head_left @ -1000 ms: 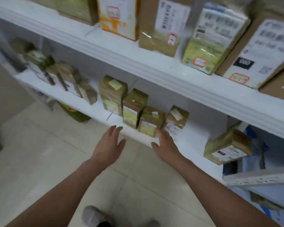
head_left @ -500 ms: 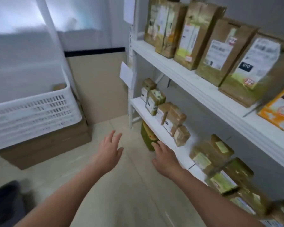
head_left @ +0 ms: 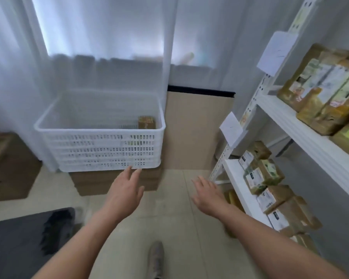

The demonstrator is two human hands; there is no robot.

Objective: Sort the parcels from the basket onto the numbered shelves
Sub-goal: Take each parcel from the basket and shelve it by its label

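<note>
White curtain (head_left: 101, 37) is hung at back; cardboard box (head_left: 89, 182) is set on tiled floor (head_left: 169, 218) (dark mat (head_left: 14, 248) seen lwr left).

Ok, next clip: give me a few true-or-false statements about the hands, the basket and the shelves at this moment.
1. The left hand and the right hand hold nothing. True.
2. A brown parcel is inside the white basket, near its right end. True.
3. The white basket stands on a table. False: it rests on a cardboard box.
4. The shelves stand on the person's left. False: they are on the right.
</note>
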